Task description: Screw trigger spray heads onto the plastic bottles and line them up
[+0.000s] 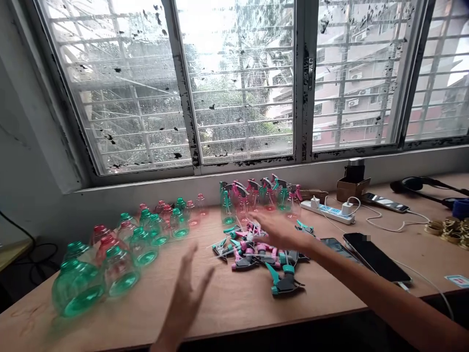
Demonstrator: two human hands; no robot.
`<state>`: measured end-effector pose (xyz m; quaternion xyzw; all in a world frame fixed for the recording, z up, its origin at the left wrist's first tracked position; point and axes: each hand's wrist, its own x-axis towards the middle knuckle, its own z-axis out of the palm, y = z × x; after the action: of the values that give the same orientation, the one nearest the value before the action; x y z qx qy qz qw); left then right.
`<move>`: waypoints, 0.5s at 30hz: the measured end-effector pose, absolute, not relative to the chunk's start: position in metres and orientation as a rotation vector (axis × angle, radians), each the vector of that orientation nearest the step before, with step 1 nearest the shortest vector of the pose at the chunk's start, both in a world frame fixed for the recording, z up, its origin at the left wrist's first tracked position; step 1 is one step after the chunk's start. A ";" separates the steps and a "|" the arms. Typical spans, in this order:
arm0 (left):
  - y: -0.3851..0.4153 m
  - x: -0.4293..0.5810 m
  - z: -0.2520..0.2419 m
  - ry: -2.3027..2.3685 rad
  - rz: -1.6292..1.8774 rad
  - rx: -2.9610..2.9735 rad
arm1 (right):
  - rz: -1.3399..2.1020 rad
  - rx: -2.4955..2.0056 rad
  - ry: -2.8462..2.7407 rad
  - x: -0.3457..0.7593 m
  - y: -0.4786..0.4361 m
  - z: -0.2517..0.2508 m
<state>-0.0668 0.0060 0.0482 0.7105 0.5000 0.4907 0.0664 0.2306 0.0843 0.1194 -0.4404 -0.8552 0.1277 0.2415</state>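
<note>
My left hand hovers over the table's front part, slightly blurred, thumb and fingers apart and nothing in it. My right hand reaches over a pile of spray heads in pink, green and grey, its blurred fingers stretched out; I see nothing held. One green and grey spray head lies nearer the front edge. Behind my right hand stand several spray bottles with heads fitted, pink and green. On the left are several clear bottles without heads, among them a green bottle and a red bottle.
A white power strip with chargers and cables lies at the back right, beside a small cardboard box. Phones, including a black phone, lie right of the pile. Headphones rest farther back. A barred window rises behind the wooden table.
</note>
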 end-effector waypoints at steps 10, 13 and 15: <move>0.046 -0.220 0.101 2.575 2.020 2.101 | 0.277 -1.183 -2.186 0.282 -0.022 0.014; 0.051 -0.221 0.092 2.657 1.871 2.031 | 0.239 -1.206 -2.128 0.279 -0.019 0.006; 0.051 -0.215 0.084 2.629 1.819 2.043 | 0.239 -1.212 -2.113 0.278 -0.020 0.006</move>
<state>-0.2150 0.0514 0.0843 0.5101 0.6564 0.4543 -0.3203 0.2781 -0.0198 0.0060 -0.4657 -0.8119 0.0919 0.3398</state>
